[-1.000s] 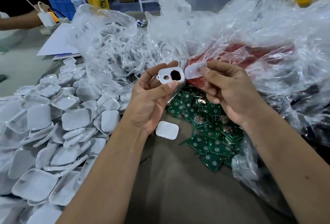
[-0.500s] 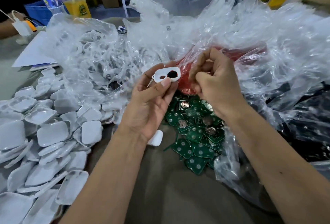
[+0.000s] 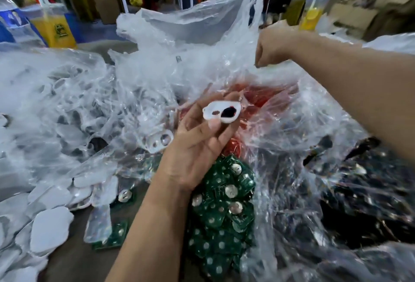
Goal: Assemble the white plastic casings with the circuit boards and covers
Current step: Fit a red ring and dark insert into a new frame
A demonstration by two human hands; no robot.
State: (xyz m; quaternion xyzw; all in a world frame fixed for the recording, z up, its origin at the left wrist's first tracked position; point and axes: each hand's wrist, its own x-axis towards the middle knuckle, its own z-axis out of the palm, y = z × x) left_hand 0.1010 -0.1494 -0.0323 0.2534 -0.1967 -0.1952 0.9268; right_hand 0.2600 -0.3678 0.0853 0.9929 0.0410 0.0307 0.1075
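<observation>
My left hand [image 3: 197, 147] holds a white plastic casing [image 3: 221, 112] between thumb and fingers, its two round holes facing me. My right hand [image 3: 272, 47] is stretched far forward over the clear plastic bag [image 3: 190, 41], fingers curled downward at the bag's upper edge; what they hold cannot be made out. Green circuit boards [image 3: 224, 203] with silver button cells lie heaped below my left wrist. White covers [image 3: 50, 227] are piled at the lower left.
Crumpled clear bags [image 3: 67, 102] of white parts fill the left and middle. A red bag [image 3: 262, 97] lies behind the casing, dark parts in plastic [image 3: 370, 191] at right. Yellow drink cups [image 3: 54, 27] stand at the back left and the back right [image 3: 312, 14].
My right hand left the spot beside the casing and reached up and forward to the bag's top edge. The white cover it held a second ago is no longer visible. My left hand keeps the casing.
</observation>
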